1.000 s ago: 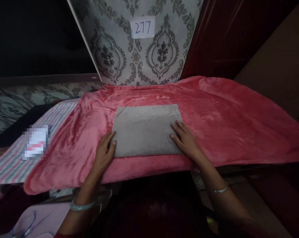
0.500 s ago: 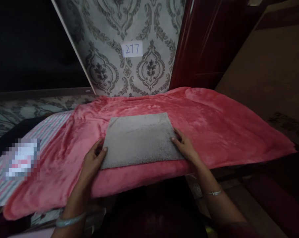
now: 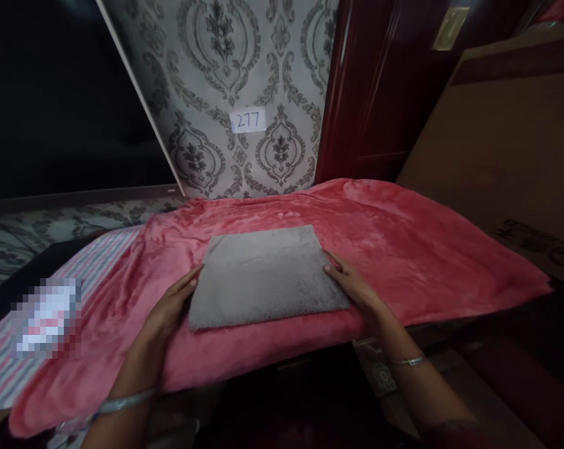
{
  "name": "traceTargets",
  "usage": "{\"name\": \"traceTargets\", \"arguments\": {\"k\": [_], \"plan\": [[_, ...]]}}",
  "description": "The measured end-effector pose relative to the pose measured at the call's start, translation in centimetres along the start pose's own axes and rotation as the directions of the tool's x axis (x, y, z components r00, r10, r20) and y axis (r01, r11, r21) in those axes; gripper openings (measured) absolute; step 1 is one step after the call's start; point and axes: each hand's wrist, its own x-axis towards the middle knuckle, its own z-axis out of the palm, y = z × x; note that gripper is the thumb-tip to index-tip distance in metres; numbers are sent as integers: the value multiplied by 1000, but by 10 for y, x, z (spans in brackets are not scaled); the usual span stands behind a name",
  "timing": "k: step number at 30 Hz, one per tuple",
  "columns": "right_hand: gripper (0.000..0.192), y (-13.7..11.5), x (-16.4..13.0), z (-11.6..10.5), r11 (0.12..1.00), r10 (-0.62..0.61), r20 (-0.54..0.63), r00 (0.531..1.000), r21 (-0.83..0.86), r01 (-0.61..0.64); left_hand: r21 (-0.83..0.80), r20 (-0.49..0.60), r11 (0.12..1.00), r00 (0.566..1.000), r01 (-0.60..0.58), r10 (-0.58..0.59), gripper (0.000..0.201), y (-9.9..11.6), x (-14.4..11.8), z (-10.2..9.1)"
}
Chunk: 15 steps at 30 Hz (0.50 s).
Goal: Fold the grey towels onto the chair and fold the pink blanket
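A grey plush rectangle of cloth (image 3: 267,274), like a small mat or folded towel, lies flat on a pink fleece blanket (image 3: 417,255). Along its left edge rests my left hand (image 3: 176,299), fingers stretched out and pointing away from me, nothing visibly gripped. At the right edge is my right hand (image 3: 351,284). Its thumb touches the cloth's border and the other fingers extend beside it on the blanket, apart from the thumb. The cloth's front edge lies near the rounded front fold of the blanket.
A striped cloth (image 3: 108,249) with a blurred-out item (image 3: 48,318) on it lies at the left. Behind stand a dark screen (image 3: 66,106), patterned wallpaper bearing a "277" paper (image 3: 248,120), and a dark red door (image 3: 370,93). A large cardboard box (image 3: 510,137) stands at the right.
My left thumb has come off the top of the grey cloth, and that hand now lies straighter along its side. My right hand stays at the right edge. The view has tilted up slightly.
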Motion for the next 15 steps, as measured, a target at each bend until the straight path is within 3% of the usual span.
{"name": "traceTargets", "arguments": {"k": [2, 5, 7, 10, 15], "plan": [[59, -1, -3, -4, 996, -77, -45, 996, -41, 75, 29, 68, 999, 997, -45, 43, 84, 2, -2, -5], [49, 3, -9, -13, 989, -140, -56, 989, -60, 136, 249, 191, 945, 967, -211, 166, 66, 4, -5, -12], [52, 9, -13, -18, 991, -132, 5, 991, -39, 132, 402, 282, 848, 928, -346, 244, 56, 1, -6, -16], [61, 17, -16, -20, 988, -153, 114, 982, 19, 152, 540, 374, 687, 870, -487, 323, 61, -10, -4, -21], [67, 22, -19, -16, 968, -251, 112, 961, 18, 251, 633, 437, 475, 789, -611, 431, 67, -31, 2, -28]]}}
